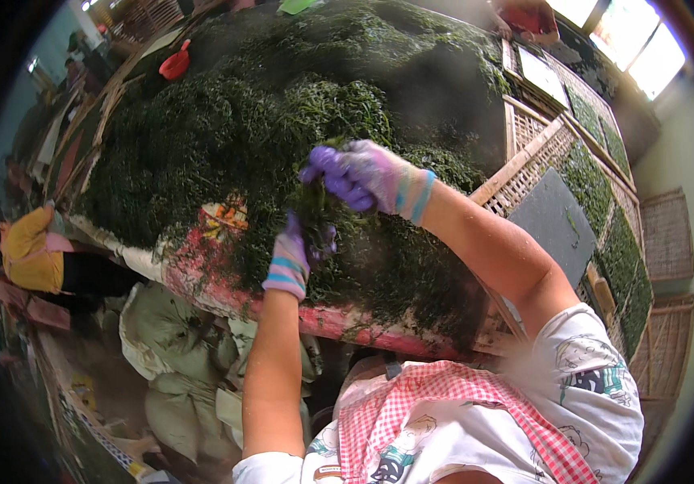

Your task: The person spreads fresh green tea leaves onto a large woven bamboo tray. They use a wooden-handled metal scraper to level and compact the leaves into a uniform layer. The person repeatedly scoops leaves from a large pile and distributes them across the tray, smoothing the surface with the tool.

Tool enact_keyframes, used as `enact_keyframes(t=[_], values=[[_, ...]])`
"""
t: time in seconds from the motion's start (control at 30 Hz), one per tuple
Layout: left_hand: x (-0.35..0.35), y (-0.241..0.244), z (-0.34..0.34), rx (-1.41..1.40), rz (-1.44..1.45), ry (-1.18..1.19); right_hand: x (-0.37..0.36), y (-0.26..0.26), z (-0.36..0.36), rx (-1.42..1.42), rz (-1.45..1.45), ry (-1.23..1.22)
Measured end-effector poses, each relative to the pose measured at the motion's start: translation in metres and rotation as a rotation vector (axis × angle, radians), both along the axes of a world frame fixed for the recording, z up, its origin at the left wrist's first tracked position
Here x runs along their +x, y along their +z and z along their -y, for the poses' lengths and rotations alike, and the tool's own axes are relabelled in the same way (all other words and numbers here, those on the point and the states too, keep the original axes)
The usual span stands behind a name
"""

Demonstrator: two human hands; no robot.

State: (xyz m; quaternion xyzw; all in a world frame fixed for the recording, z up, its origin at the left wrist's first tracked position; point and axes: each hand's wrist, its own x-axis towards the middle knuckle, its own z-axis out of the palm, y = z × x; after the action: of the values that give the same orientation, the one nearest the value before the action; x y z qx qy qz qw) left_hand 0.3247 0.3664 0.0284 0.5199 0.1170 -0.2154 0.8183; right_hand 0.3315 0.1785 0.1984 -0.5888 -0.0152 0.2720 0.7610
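Note:
Dark green seaweed (pixel 214 121) lies heaped over a wide table in front of me. My right hand (pixel 365 175), in a striped knit glove with purple coated fingers, is closed around a wet clump of seaweed (pixel 314 202) above the heap. Just below it, my left hand (pixel 295 251) wears a matching glove. The same hanging strands run down to its fingers, which are partly hidden by weed. Near the left hand, a patch of red printed table cover (pixel 192 260) with an orange and yellow pattern shows through.
A red plastic scoop (pixel 175 62) rests on the far left of the heap. Woven bamboo frames (pixel 528 136) and a dark grey board (pixel 556 224) stand to my right, some frames spread with seaweed. Stuffed sacks (pixel 171 345) sit below the table's edge. A person in yellow (pixel 35 251) is at left.

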Motion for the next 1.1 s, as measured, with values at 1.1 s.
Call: enact_keyframes(t=[1.1], values=[[0.038,0.077,0.066,0.62,0.566,-0.078,-0.023,0.127,0.038,0.31,0.157,-0.046]])
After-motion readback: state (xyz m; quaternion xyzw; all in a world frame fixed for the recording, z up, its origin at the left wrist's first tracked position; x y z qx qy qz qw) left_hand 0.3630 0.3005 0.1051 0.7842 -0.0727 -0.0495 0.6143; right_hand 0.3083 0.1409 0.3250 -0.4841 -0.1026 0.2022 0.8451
